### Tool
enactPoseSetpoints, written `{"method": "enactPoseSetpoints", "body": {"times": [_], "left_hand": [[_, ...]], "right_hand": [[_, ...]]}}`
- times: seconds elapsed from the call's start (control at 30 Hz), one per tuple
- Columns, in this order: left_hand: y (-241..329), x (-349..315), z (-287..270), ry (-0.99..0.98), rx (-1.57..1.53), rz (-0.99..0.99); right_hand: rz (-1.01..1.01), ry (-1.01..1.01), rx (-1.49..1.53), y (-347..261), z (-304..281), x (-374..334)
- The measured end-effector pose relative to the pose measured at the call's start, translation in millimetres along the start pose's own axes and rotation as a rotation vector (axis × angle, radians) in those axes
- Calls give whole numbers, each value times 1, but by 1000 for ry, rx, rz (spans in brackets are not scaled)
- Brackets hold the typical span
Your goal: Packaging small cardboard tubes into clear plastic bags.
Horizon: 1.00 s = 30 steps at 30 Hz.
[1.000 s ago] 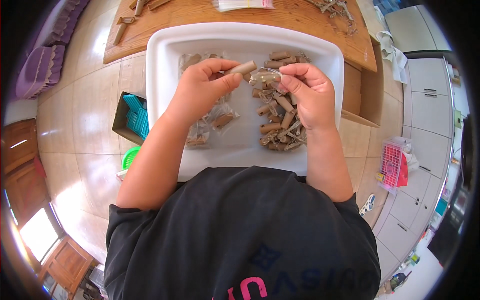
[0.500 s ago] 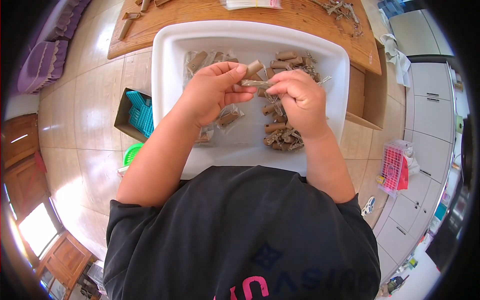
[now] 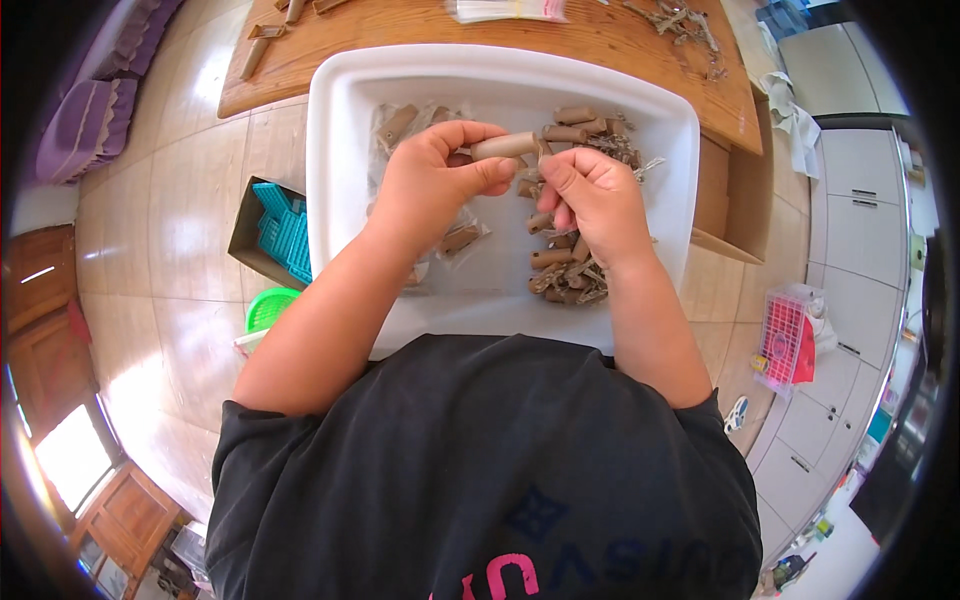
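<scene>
Above a white plastic tub point(image 3: 505, 58), my left hand point(image 3: 420, 185) holds a smooth brown tube point(image 3: 503, 146) between thumb and fingers. The tube lies nearly level, its right end toward my right hand point(image 3: 597, 200). That hand is closed in a pinch at this end, on a thin brownish cord point(image 3: 543, 147) that is mostly hidden by the fingers. Below and right of the hands lie several brown tubes with tangled cords point(image 3: 570, 275). Tubes in clear plastic bags point(image 3: 460, 240) lie in the tub's left half, partly covered by my left hand and forearm.
Beyond the tub stands a wooden table point(image 3: 390, 30) with clear bags point(image 3: 508, 10), loose tubes point(image 3: 262, 45) and a cord tangle point(image 3: 685, 22). Left of the tub are a box with teal baskets point(image 3: 283, 235) and a green basket point(image 3: 268, 308). A cardboard box point(image 3: 735, 200) sits at right.
The tube has turned to nearly level and shows its full length in my left hand. The bunched cord stretched between my hands is no longer visible there; my right hand has turned and moved slightly.
</scene>
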<state>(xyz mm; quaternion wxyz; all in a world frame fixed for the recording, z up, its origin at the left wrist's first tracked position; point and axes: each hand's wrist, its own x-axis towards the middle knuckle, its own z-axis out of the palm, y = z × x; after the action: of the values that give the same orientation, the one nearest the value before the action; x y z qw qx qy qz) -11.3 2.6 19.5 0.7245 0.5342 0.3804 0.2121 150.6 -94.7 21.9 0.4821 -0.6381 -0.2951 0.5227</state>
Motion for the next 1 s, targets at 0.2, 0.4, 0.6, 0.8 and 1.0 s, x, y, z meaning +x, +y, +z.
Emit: {"method": "enactPoseSetpoints", "body": {"times": [0.2,0.4,0.6,0.8,1.0], "left_hand": [[5,-1,3,-22,-227,-98],[-1,0,-1,-62,-354,-120],[-6,0,0,-7,-132,10],[-7,-4,6,-101,-66,173],[20,13,-5,162,-38,322]], "right_hand": [[-223,65,37,6,6,-2],[-308,60,-10,7,8,-2],[-260,-14,197,7,12,-1],[-124,-33,158,5,9,-1],[-154,46,222,6,6,0]]}}
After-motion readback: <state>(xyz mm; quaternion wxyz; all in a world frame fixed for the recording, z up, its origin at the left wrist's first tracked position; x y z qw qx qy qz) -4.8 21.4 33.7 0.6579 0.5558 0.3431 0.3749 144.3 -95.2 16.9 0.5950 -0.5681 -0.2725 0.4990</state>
